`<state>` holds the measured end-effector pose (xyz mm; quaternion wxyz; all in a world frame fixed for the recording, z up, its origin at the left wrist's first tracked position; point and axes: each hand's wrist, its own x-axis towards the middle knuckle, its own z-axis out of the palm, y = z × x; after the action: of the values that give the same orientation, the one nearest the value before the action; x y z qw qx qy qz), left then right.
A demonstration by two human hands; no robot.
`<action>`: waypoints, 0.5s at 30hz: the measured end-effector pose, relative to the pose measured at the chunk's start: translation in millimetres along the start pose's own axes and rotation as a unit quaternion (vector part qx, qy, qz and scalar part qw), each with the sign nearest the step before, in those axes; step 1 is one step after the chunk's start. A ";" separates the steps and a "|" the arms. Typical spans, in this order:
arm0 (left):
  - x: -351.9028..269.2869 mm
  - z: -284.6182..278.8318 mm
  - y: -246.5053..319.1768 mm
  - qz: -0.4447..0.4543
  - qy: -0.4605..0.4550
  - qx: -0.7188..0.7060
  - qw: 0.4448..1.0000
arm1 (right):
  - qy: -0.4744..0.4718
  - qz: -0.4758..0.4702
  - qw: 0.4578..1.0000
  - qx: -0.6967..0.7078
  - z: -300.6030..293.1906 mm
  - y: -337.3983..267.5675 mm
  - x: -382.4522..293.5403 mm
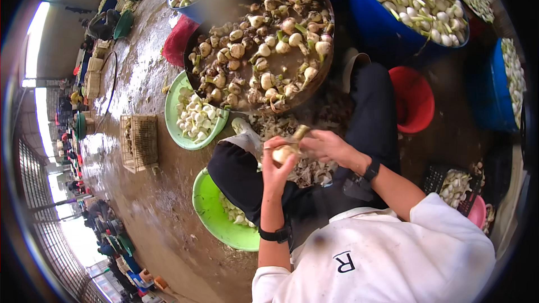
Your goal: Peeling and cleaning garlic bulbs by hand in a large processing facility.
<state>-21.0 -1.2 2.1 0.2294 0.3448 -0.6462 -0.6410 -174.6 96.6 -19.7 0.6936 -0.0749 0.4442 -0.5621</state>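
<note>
My left hand [276, 166] holds a pale garlic bulb [283, 154] between thumb and fingers, above my lap. Its short thick stem [300, 132] points up and to the right. Close beside the bulb is my right hand [326, 147], fingers bent and blurred by motion; whether they grip anything I cannot tell. Loose garlic skins [309, 172] lie below both hands, between my legs. Just beyond them stands a wide dark-rimmed tub [330, 50] of unpeeled, dirty garlic bulbs [267, 81] in brownish water.
Peeled garlic fills a pale green basin [170, 124] on the left and a large blue barrel [370, 21] at right. A bright green basin [210, 214] sits by my left knee, a red bucket [414, 97] by my right leg. A slatted crate [143, 151] stands on wet floor.
</note>
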 end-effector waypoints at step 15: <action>-24.5 7.6 -1.2 -0.214 0.032 -0.238 0.947 | -0.063 -0.287 0.872 -0.391 4.1 -2.5 0.6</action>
<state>-10.4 22.0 3.9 0.1824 0.4308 -0.3778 -0.7990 -173.6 93.6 -16.0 0.4425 -0.4996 0.5417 -0.5110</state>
